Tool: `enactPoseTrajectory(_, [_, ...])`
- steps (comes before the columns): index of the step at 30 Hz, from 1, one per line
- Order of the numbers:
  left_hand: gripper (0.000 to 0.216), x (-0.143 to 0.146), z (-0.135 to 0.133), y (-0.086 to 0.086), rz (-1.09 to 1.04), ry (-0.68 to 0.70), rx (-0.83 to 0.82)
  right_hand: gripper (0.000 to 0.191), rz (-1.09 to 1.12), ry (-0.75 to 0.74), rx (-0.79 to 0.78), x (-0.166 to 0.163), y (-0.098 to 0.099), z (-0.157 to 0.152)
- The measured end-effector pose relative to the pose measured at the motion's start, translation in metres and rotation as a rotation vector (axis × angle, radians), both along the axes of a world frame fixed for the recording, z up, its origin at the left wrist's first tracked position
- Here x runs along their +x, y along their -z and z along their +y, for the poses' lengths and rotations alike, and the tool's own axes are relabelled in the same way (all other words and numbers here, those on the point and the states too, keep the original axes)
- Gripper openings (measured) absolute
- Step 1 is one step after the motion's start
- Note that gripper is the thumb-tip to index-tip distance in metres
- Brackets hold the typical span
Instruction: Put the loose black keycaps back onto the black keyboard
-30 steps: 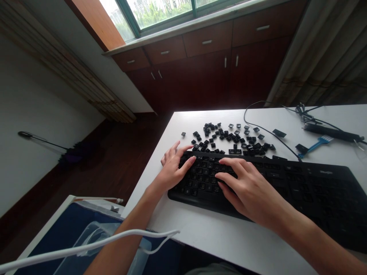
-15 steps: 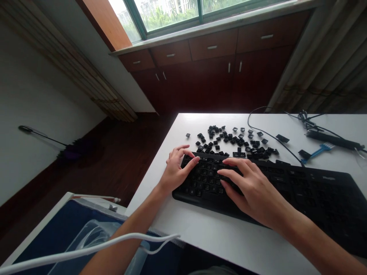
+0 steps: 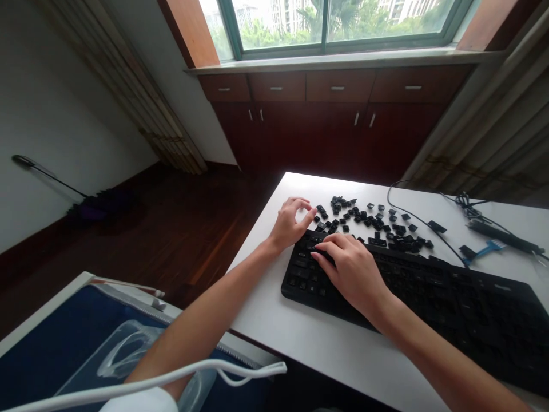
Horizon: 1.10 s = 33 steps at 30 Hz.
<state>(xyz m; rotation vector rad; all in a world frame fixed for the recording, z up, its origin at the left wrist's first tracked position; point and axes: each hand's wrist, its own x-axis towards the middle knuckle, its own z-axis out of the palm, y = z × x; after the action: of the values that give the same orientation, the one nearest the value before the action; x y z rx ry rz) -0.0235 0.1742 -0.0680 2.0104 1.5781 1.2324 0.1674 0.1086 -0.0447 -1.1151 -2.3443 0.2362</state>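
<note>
A black keyboard (image 3: 343,300) lies slantwise on the white table, many of its key places without caps. Past its left end, my left hand (image 3: 290,223) curls thumb and forefinger together beside the loose black keycaps (image 3: 364,216); anything between the tips is too small to make out. My right hand (image 3: 354,274) rests over the keyboard's upper left keys, thumb and forefinger drawn close together. Whether a keycap sits between those fingertips I cannot tell. The keycaps are scattered just behind the keyboard, some clumped and some single.
At the table's right lie a blue brush (image 3: 486,250), a black rod-shaped tool (image 3: 501,234) and a coiled cable (image 3: 465,203). A white cable (image 3: 180,375) crosses the foreground above a blue fabric bin (image 3: 47,337). The table's (image 3: 257,317) left edge drops to the floor.
The view has swung, shifting the table right and down. My left hand has left the keyboard's corner for the keycaps. My right hand has moved toward the keyboard's left end, its fingers closing.
</note>
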Motion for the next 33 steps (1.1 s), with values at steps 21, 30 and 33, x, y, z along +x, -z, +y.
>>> enactPoseTrajectory(21, [0.014, -0.001, 0.000, 0.010, -0.025, 0.110, 0.026, 0.018, 0.116, -0.049, 0.079, 0.009, 0.007, 0.001])
enactPoseTrajectory(30, [0.013, 0.000, 0.003, 0.012, -0.035, 0.132, 0.031, 0.023, 0.024, -0.127, 0.073, 0.017, 0.006, 0.002])
enactPoseTrajectory(33, [0.013, -0.001, 0.003, 0.012, -0.029, 0.138, 0.033, 0.022, 0.010, -0.153, 0.081, 0.016, 0.006, 0.002])
